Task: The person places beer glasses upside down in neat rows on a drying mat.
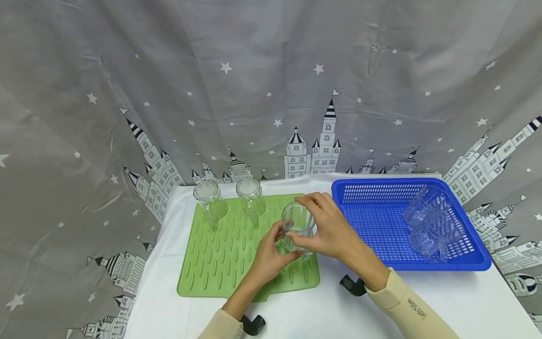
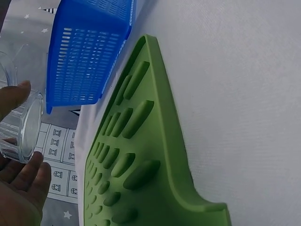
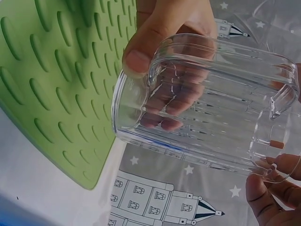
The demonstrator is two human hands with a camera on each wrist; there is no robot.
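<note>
Both hands hold a clear glass mug (image 1: 298, 220) over the right part of a green drying mat (image 1: 220, 263). My left hand (image 1: 271, 256) grips its lower part, thumb and fingers on opposite sides. From above, my right hand (image 1: 328, 228) pinches the upper end between thumb and fingers. In the right wrist view the mug's handle (image 3: 282, 101) shows along its side, and the end near the mat (image 3: 61, 80) hangs apart from it. On the mat's far left stand two more glass mugs, one at the corner (image 1: 207, 195) and one beside it (image 1: 251, 193).
A blue perforated basket (image 1: 364, 263) stands to the right of the mat, with several glass mugs (image 1: 432, 226) lying at its right end. White cloth (image 1: 165, 273) covers the table. Behind hangs a grey curtain (image 1: 254, 42) printed with stars and castles.
</note>
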